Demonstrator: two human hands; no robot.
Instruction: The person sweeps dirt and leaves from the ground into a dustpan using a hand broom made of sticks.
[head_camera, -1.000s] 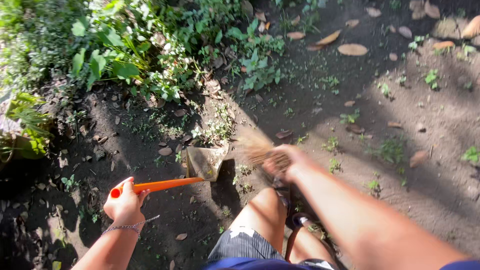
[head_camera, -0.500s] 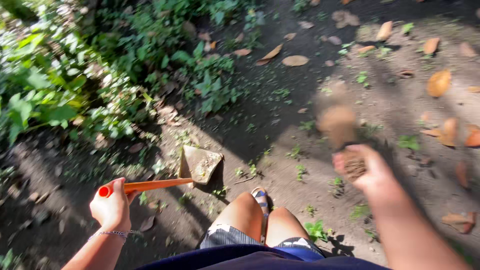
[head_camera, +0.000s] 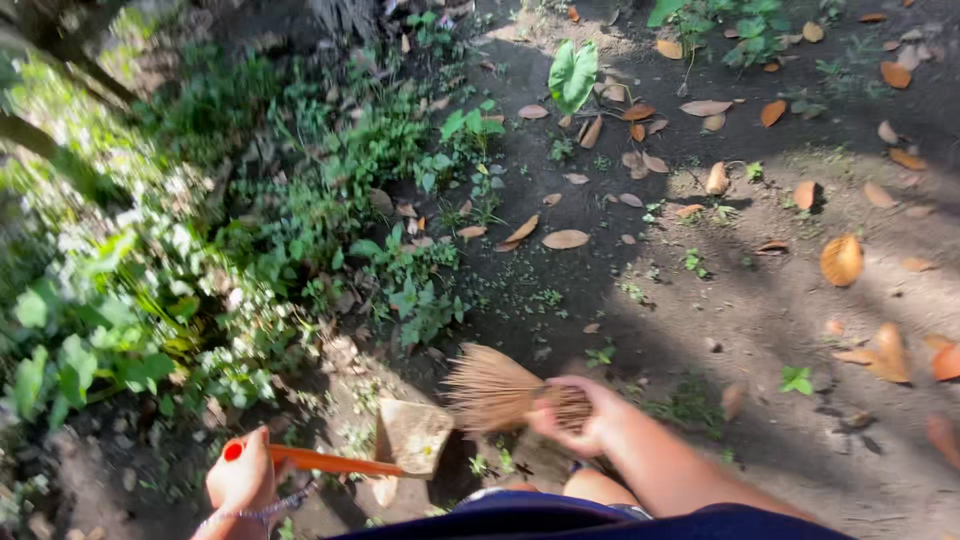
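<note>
My left hand (head_camera: 243, 474) grips the orange handle (head_camera: 330, 463) of a dustpan. The dirt-coated pan (head_camera: 411, 436) rests on the bare soil at the lower middle. My right hand (head_camera: 575, 417) holds a short broom of brown sticks (head_camera: 495, 390). Its fanned bristles point left and reach just above the pan's right edge. A thin chain bracelet (head_camera: 262, 511) hangs at my left wrist. My knee (head_camera: 598, 486) and dark shorts (head_camera: 590, 523) show at the bottom edge.
Green weeds and low plants (head_camera: 230, 260) cover the ground to the left. Several dry orange and brown leaves (head_camera: 841, 259) lie scattered on the shaded dirt path (head_camera: 720, 300) to the right and ahead. A large green leaf (head_camera: 572, 74) stands up at the top.
The view has tilted forward, showing more path. My right hand swung the broom from out on the right back left to the pan. The left hand kept hold of the handle.
</note>
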